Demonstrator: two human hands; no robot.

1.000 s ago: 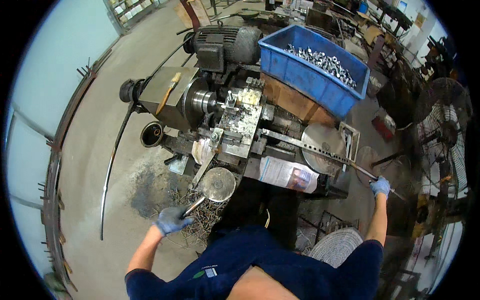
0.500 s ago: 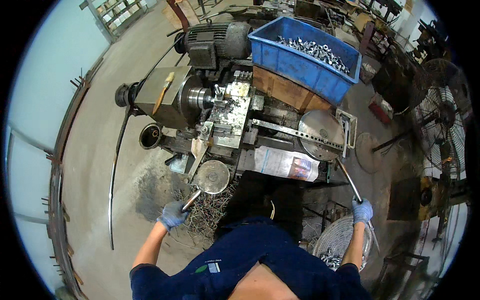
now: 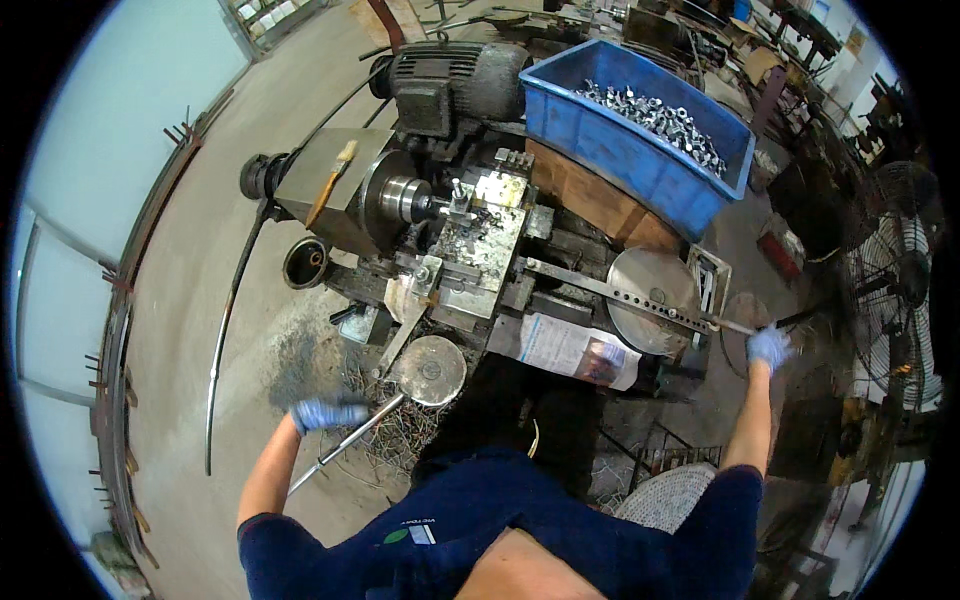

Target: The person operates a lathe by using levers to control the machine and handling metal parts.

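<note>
I stand at a small metal lathe [image 3: 455,235]. My left hand [image 3: 325,414], in a blue glove, grips a long steel lever [image 3: 355,435] that runs up to a round metal handwheel [image 3: 430,370] at the machine's near left. My right hand [image 3: 768,347], also gloved in blue, holds the end of a flat perforated steel bar [image 3: 610,292] that reaches right from the carriage across a round metal disc [image 3: 650,300]. The chuck [image 3: 400,198] sits left of the tool post.
A blue crate [image 3: 640,160] of several metal nuts rests on a wooden box behind the lathe. A motor [image 3: 450,75] sits at the back. Metal swarf [image 3: 390,430] litters the floor by my left hand. A brush [image 3: 332,180] lies on the headstock. A fan [image 3: 895,290] stands at the right.
My right hand rose back up and to the right, carrying the bar's end. My left hand stayed on the lever by the handwheel, shifting slightly.
</note>
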